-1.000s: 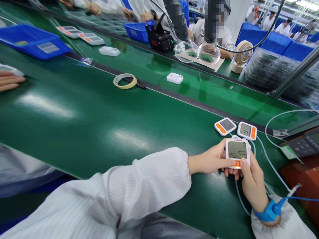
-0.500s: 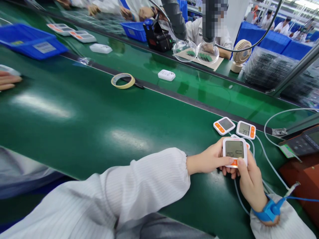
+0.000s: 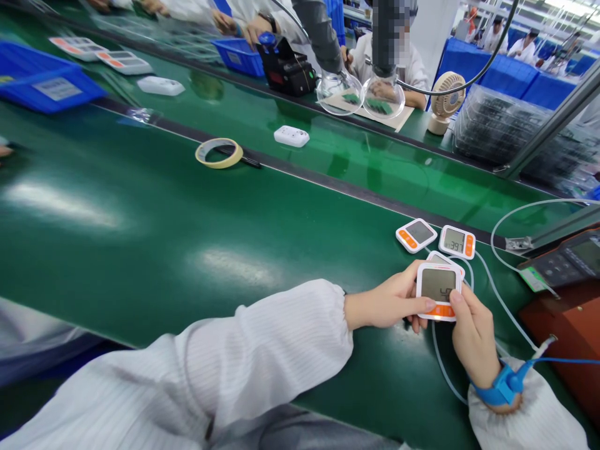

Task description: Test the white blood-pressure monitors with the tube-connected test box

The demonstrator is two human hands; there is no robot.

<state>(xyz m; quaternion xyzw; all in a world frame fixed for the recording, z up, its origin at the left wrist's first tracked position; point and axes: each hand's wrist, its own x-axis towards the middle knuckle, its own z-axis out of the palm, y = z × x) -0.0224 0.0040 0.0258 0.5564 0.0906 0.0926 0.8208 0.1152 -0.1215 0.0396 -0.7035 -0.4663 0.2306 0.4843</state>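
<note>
1. At the right part of the green bench [image 3: 281, 237], both hands hold one white meter [image 3: 438, 290] just in front of three more. Two hands likely keep it steady.
2. The left hand [image 3: 398, 303] grips the left side. Its thumb [image 3: 420, 305] lies by the orange buttons [image 3: 442, 312], and some fingers bend below, maybe to bear the weight.
3. The right hand [image 3: 473, 331] grips the right side. Its thumb [image 3: 459, 305] hides a bit of the screen [image 3: 434, 284]. I cannot tell if a thumb is pushing a button.
4. That screen is turned up to the person, I think so it can be read.
5. The left meter [image 3: 416, 235], the right meter [image 3: 457, 242] and the back meter [image 3: 450, 264] lie face up, maybe so each is easy to see. The right one shows 397.
6. A wire [image 3: 442, 367] goes under the held meter. I cannot tell if it joins on.
7. A blue strap [image 3: 501, 389] goes around the right wrist, maybe to stop tiny sparks.
8. The tape [image 3: 220, 165] lies flat with a pen [image 3: 250, 162] beside it, well apart from both hands, perhaps to leave room.
</note>
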